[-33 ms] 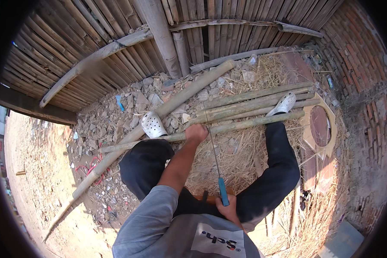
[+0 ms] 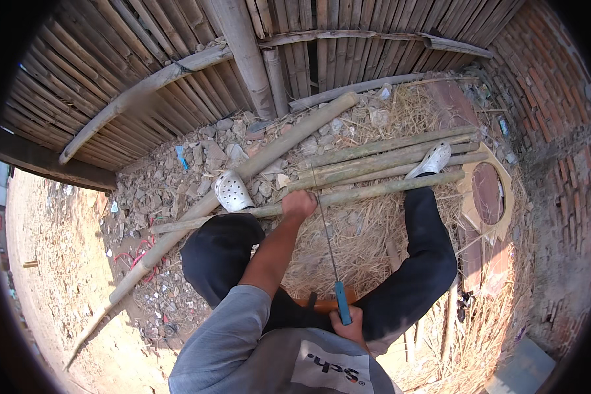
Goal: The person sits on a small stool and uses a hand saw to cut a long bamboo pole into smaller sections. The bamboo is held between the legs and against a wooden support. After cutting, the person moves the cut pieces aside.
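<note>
My left hand [image 2: 299, 204] is wrapped round a greenish bamboo pole [image 2: 381, 190] that lies crosswise before me. In my right hand [image 2: 349, 323], close to my body, is the blue handle of a handsaw [image 2: 342, 303]. Its thin blade runs away from me and crosses the pole just right of my left hand. Whether the teeth have cut into the pole is too small to tell. Beyond it, several more bamboo poles [image 2: 387, 160] lie side by side. My feet, in white clogs [image 2: 234, 190], are set apart near the pole's two ends.
A thicker bamboo pole [image 2: 295, 133] slants under the near poles at the left. Rubble [image 2: 210, 154] and straw [image 2: 400, 262] cover the ground. A bamboo slat wall [image 2: 177, 85] stands ahead, a brick wall [image 2: 551, 131] at the right. An octagonal frame [image 2: 503, 172] lies beside the poles' right ends.
The saw and my right hand have come slightly back toward my body. My left hand stays on the pole.
</note>
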`<control>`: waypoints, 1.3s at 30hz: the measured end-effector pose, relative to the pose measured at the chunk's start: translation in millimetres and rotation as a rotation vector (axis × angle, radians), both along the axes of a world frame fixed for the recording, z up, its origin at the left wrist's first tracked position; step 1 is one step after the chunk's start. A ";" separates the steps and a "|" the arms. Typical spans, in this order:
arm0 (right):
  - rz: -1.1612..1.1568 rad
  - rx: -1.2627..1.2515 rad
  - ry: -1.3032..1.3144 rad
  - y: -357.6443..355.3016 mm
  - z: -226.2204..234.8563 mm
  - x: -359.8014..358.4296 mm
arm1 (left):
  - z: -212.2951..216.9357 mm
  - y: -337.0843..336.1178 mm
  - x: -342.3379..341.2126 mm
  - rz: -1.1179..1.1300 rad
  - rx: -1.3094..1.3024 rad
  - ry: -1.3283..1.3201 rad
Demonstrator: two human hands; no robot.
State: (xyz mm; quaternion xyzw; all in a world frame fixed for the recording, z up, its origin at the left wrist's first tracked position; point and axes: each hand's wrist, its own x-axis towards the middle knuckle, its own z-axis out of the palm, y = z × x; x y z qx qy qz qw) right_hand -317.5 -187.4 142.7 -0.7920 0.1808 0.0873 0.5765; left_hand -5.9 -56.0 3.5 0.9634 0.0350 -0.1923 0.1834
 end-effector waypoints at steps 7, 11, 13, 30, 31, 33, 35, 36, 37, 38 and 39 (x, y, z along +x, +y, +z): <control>0.019 -0.050 -0.070 13.6 -64.8 64.2 | 3.6 -6.6 -3.2 -0.038 -0.012 -0.002; 0.039 -0.019 0.012 0.3 -36.2 31.1 | -5.7 -1.3 1.9 0.009 -0.013 0.007; 0.018 0.016 -0.074 -10.3 -20.3 -28.0 | -5.1 -2.3 5.4 0.017 -0.018 0.006; 0.009 -0.017 -0.037 -3.0 -1.3 7.1 | -14.2 1.1 -2.0 0.007 0.029 -0.068; -0.010 -0.014 -0.024 -0.4 -22.8 33.3 | -11.3 -5.0 -0.4 -0.005 0.014 -0.062; -0.015 -0.018 -0.021 10.7 -43.9 64.2 | -3.7 -6.8 2.0 -0.009 -0.007 -0.049; -0.002 -0.035 -0.048 18.4 -43.7 75.1 | -2.9 -7.3 -0.4 -0.009 -0.002 -0.025; 0.005 -0.032 -0.007 13.7 -34.6 63.4 | -2.9 -7.7 1.6 -0.003 -0.005 -0.018; 0.017 -0.032 0.038 6.3 -19.2 37.7 | -2.6 -5.9 1.2 0.014 -0.012 -0.022; 0.012 -0.016 -0.004 1.3 -0.5 9.9 | -0.9 -3.2 1.8 0.023 -0.017 -0.027; 0.005 0.008 -0.038 -0.9 11.5 -10.7 | 0.1 -1.0 -1.0 0.030 -0.014 -0.024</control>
